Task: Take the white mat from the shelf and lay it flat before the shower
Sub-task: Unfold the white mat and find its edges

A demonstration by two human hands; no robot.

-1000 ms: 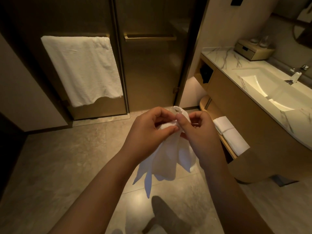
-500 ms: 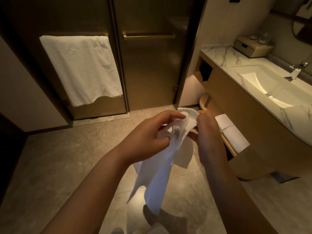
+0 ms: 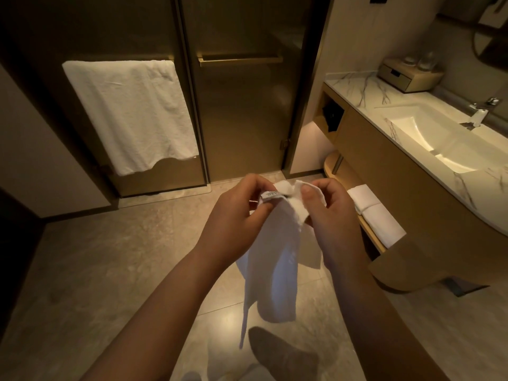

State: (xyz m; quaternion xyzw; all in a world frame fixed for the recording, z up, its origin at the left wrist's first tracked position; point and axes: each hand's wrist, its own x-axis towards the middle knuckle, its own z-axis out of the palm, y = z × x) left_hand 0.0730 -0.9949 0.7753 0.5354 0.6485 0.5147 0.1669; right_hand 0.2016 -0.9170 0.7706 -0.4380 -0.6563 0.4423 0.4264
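The white mat [image 3: 275, 265] hangs bunched and partly unfolded in front of me, above the tiled floor. My left hand [image 3: 233, 215] pinches its top edge beside a small label, and my right hand [image 3: 327, 215] pinches the same edge just to the right. Both hands are close together at chest height. The glass shower door [image 3: 242, 111] stands shut straight ahead. Low on the right, the wooden shelf [image 3: 368, 232] under the vanity holds two folded white towels [image 3: 376, 215].
A large white towel [image 3: 129, 114] hangs on the left glass panel's bar. The marble vanity with its sink [image 3: 428, 133] and tap runs along the right; a small wooden box [image 3: 409, 78] sits at its far end. Tiled floor [image 3: 110, 270] spreads before the shower. My foot [image 3: 283, 356] shows below.
The mat has dropped open and hangs longer. My hands have shifted along its top edge and the label has turned up by my left fingers.
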